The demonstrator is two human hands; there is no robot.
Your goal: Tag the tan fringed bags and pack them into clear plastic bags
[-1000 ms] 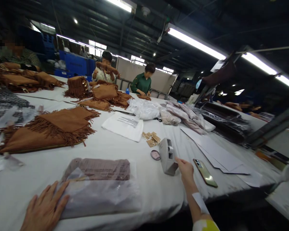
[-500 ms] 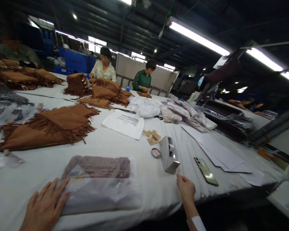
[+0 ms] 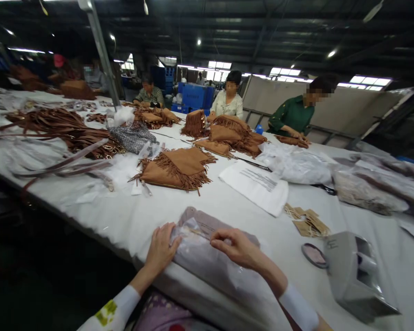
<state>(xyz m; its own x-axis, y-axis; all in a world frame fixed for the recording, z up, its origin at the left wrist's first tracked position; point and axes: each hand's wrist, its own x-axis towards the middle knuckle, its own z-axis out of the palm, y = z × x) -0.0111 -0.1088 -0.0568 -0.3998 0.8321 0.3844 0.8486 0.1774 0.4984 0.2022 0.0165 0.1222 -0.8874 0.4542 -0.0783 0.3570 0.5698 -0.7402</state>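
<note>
A clear plastic bag (image 3: 207, 257) with a folded greyish-mauve cloth item (image 3: 207, 223) in it lies on the table in front of me. My left hand (image 3: 162, 246) rests on the bag's left end, fingers stretched out and holding nothing. Over the middle of the bag, my right hand (image 3: 232, 246) is closed in a pinch. Whatever is between its fingertips is too small to make out. To the right stands a grey tape dispenser (image 3: 345, 276), apart from both hands, with a small round dish (image 3: 313, 255) beside it.
Brown fringed bags (image 3: 179, 168) lie beyond my hands, with brown straps (image 3: 65, 131) at the left. A white printed pouch (image 3: 255, 184), tan tags (image 3: 307, 220) and plastic-wrapped goods (image 3: 369, 184) lie farther right. Co-workers stand across the table, one in green (image 3: 293, 115).
My right hand has moved left from the tape dispenser to above the plastic bag, still pinched. My left hand stays on the bag's left end. The view has turned left.
</note>
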